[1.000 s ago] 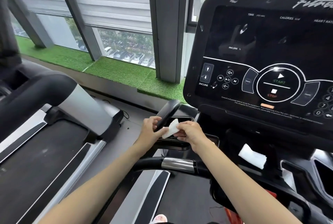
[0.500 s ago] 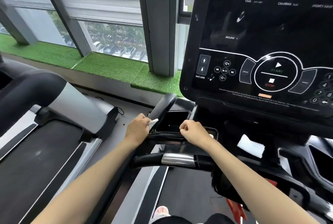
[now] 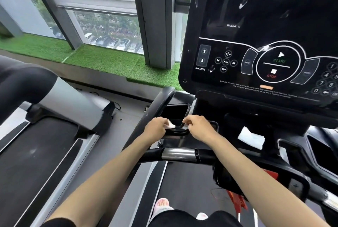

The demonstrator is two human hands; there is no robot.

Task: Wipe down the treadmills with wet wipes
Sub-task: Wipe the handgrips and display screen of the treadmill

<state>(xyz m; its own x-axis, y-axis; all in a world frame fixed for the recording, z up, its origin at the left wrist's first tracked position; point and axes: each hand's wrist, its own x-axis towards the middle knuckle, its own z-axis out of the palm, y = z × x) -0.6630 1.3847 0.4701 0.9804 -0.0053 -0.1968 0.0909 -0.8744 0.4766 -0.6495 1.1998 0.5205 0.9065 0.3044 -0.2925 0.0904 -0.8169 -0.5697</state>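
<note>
I stand on a black treadmill whose dark console (image 3: 265, 31) fills the upper right. My left hand (image 3: 155, 128) grips a small crumpled white wet wipe (image 3: 170, 125) at the near rim of the left cup-holder tray (image 3: 175, 112). My right hand (image 3: 198, 126) is beside it with its fingers curled over the tray's near right rim. A second white wipe (image 3: 251, 137) lies on the shelf below the console, to the right of my right hand.
A handlebar with a silver pulse sensor (image 3: 178, 154) crosses under my forearms. A neighbouring treadmill (image 3: 45, 135) stands at the left. Green artificial turf (image 3: 102, 58) runs along the windows behind. A red safety clip (image 3: 237, 201) hangs at the lower right.
Both hands held the wipe between them a second ago; the left hand then took it alone and now holds it at the tray's near rim. The view has moved closer to the console.
</note>
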